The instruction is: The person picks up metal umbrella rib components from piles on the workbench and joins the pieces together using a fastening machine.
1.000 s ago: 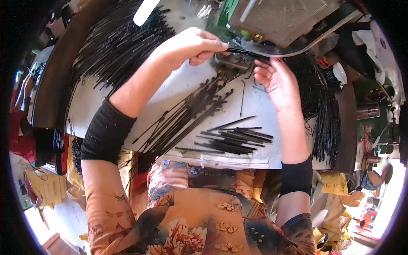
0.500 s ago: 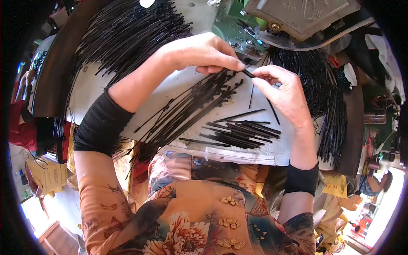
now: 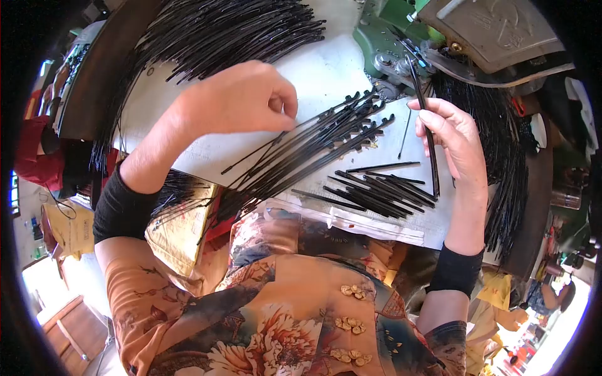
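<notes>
Curled fingers bring the thumb and fingertips of my left hand together above the left part of a bundle of long thin black rods. Anything between those fingertips is hidden or too small to make out. My right hand is closed on a black strip, held near its middle between thumb and fingers, one end up and the other down. Just left of this strip's lower end lies a pile of short black strips. The rods have small hooked ends at their upper right.
A large heap of black rods covers the white tabletop's far left. A green machine with a metal cover stands at the far right. More black strands hang over the right edge. A brown table rim curves along the left.
My hands have come apart. The left moved left, away from the strip; the right moved right, still holding it, now turned more upright. The view has shifted too.
</notes>
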A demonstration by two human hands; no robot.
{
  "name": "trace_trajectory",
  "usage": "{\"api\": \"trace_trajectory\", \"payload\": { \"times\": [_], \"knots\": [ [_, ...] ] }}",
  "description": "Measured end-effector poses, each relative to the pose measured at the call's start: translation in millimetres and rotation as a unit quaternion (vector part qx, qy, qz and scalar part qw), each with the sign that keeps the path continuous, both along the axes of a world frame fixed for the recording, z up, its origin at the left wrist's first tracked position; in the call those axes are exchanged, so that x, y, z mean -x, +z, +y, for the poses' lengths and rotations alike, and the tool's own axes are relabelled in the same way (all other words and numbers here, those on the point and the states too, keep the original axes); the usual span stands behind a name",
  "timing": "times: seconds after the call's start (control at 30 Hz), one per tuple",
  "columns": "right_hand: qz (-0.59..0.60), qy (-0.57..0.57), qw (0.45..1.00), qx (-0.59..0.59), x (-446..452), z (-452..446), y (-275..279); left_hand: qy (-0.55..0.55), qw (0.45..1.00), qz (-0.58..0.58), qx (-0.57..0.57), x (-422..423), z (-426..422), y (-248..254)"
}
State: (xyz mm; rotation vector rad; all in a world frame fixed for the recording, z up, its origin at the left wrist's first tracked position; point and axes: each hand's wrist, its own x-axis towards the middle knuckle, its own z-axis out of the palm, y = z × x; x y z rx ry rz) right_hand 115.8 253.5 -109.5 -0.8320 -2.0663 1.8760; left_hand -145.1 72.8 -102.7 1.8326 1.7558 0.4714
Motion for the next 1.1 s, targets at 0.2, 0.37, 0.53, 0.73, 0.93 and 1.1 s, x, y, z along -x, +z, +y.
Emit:
{"api": "trace_trajectory", "payload": {
  "times": [0.2,0.37,0.53,0.73,0.93,1.1],
  "knots": [
    [-0.006,0.007,1.0,-0.002,0.9,0.1,-4.2,0.009,0.998,0.052,-0.03,-11.7,-11.1,-7.8],
    [-0.004,0.015,1.0,0.008,0.7,-1.6,-3.1,0.034,0.997,0.036,-0.057,-6.1,-0.5,-10.8],
    [-0.013,0.008,1.0,0.019,5.7,-8.8,-2.6,0.12,0.976,-0.174,-0.05,-14.1,36.8,-8.8],
    [-0.024,0.017,0.999,0.022,8.2,-14.1,0.3,0.176,0.911,-0.356,-0.114,-40.1,83.2,-20.0],
    [-0.008,0.008,1.0,0.022,9.4,-14.5,-3.1,0.176,0.886,-0.417,-0.097,-48.0,101.2,-29.5],
    [-0.008,0.003,1.0,0.024,10.4,-14.8,-3.2,0.163,0.868,-0.465,-0.063,-53.3,99.2,-24.9]
  ]
}}
